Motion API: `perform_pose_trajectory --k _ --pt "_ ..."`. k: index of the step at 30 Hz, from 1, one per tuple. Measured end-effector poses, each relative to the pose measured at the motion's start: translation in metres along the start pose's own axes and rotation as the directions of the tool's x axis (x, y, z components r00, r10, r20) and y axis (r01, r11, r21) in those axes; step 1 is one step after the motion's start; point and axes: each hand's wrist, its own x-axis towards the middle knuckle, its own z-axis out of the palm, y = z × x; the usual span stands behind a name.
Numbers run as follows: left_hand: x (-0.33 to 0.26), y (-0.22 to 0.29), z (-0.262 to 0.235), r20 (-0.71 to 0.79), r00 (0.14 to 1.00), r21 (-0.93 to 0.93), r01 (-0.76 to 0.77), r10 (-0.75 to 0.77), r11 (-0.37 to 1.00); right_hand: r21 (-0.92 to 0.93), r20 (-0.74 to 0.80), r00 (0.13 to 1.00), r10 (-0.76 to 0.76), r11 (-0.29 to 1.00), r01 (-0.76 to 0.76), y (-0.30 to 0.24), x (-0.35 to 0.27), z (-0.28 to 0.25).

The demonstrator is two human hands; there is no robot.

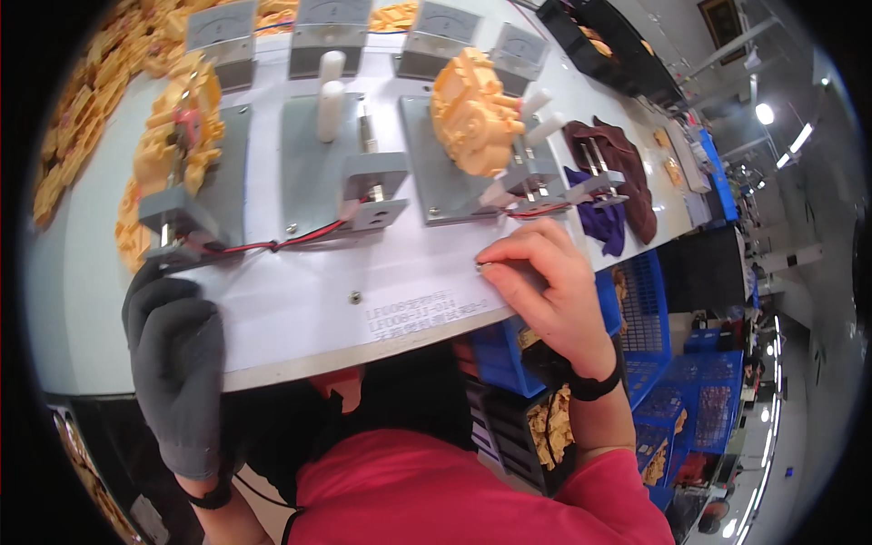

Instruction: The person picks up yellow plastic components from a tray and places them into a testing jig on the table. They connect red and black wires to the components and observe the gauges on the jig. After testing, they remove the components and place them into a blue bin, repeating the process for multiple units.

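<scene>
I am looking down on a white workbench (300, 300) carrying three grey metal test fixtures along its far side, and I am judging the work as partway through one round. The right fixture (427, 173) is carrying a pale orange moulded plastic part (474, 109), seated between its clamps, so that station looks loaded. The left fixture (195, 168) is also holding a yellow-orange plastic part (177, 136), with a small pink piece on it. The middle fixture (313, 163) is standing bare apart from two white cylindrical pegs (330, 95); I take that one as not yet filled.

My left hand (177, 363), in a dark grey knitted glove, is resting loosely curled over the near edge of the bench at its left corner, and I am seeing nothing in it. My bare right hand (545, 291) is lying on the near edge towards the right corner, fingers bent with the tips pressing the white surface; whether something tiny is pinched under them I cannot tell.

Counting: three fixtures, four grey dial meters (327, 32) in a row along the far edge, two red-and-black wire pairs (272, 243), one dark maroon cloth (618, 163) and one purple cloth (604, 218) at the right end. A heap of loose orange parts (91, 82) is crowding the far left corner, too many to count, and blue plastic crates (649, 318) below the right edge are holding more.
</scene>
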Motion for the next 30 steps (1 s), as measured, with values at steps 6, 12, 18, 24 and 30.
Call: perform_pose_trajectory --k 6,12,18,24,30 --pt "-0.007 -0.032 0.004 -0.006 0.998 -0.139 0.065 -0.066 0.988 -0.022 -0.045 0.990 -0.134 0.991 0.133 0.013 0.005 0.006" --pt "-0.004 -0.059 -0.006 0.070 0.998 -0.059 0.000 0.004 0.998 -0.013 -0.184 0.971 -0.150 0.989 0.150 0.016 -0.004 0.007" --pt "0.003 -0.070 -0.005 0.044 0.996 -0.156 0.088 -0.082 0.984 -0.038 -0.203 0.960 -0.190 0.982 0.186 0.018 -0.005 0.009" --pt "0.004 -0.073 -0.008 0.033 0.994 -0.148 0.103 -0.100 0.984 -0.063 -0.201 0.960 -0.193 0.981 0.184 0.017 -0.005 0.010" --pt "0.006 -0.074 -0.009 0.068 0.997 -0.137 0.041 -0.032 0.990 -0.082 -0.225 0.953 -0.203 0.979 0.189 0.017 -0.007 0.010"
